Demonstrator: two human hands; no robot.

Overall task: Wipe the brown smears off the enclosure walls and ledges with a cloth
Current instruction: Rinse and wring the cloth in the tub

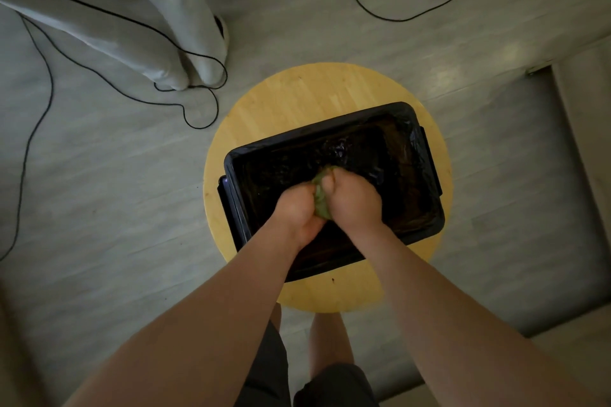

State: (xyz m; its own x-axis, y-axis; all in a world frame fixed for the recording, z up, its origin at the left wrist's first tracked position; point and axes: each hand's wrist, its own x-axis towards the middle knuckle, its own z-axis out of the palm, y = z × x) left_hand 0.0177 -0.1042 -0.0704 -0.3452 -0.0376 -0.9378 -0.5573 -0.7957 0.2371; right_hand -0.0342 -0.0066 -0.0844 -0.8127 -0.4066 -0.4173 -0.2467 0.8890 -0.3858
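Both hands, the left hand point(296, 208) and right hand point(352, 200), clench a bunched green cloth point(320, 196) above a black tray point(426, 182) on a round wooden stool point(297, 99), black cables point(132, 92) at ten o'clock.

Left arm: bare, entering from the lower left edge and slanting up and to the right, forearm straight.
Left hand point(296, 208): back turned up, fingers curled round the left side of a wadded green cloth point(320, 208); the fingertips are hidden underneath.
Right arm: bare, entering from the lower right edge and slanting up and to the left, converging on the other arm.
Right hand point(357, 201): curled round the cloth's right side, thumb lying on top with the nail facing up.
Hands together: side by side, close, the cloth bunched between them.
Wrists: possibly twisted opposite ways; blur at the left knuckles leaves this unclear.
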